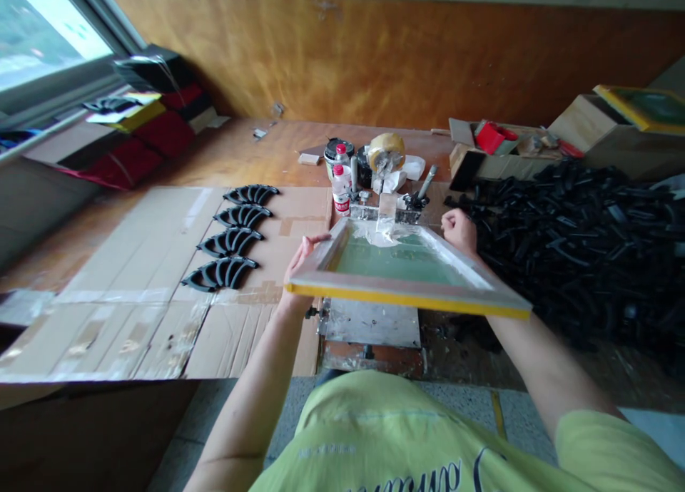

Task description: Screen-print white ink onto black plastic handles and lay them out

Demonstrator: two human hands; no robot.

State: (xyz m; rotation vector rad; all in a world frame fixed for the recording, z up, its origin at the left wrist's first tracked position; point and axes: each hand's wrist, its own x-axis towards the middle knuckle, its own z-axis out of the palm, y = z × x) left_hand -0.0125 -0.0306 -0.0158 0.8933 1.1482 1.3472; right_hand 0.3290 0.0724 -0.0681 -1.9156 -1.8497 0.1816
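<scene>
A screen printing frame (409, 299) with a yellow front edge and green mesh is tilted up above a metal base plate (369, 326). My left hand (302, 258) grips the frame's left side, its fingers along the outer edge. Beyond the frame's right side, my right hand (459, 229) is closed, close to a heap of black curved plastic pieces (583, 242). Whatever its curled fingers may hold is hidden. At the frame's far end, a clamp (414, 205) is attached near white smeared tape (386, 224).
Rows of black curved pieces (227, 273) lie on cardboard (133, 264) to the left. Red-capped bottles (341, 192), a tub (332, 157) and a tape roll (387, 152) stand behind the clamp. A wooden box (497, 165) sits at the back right.
</scene>
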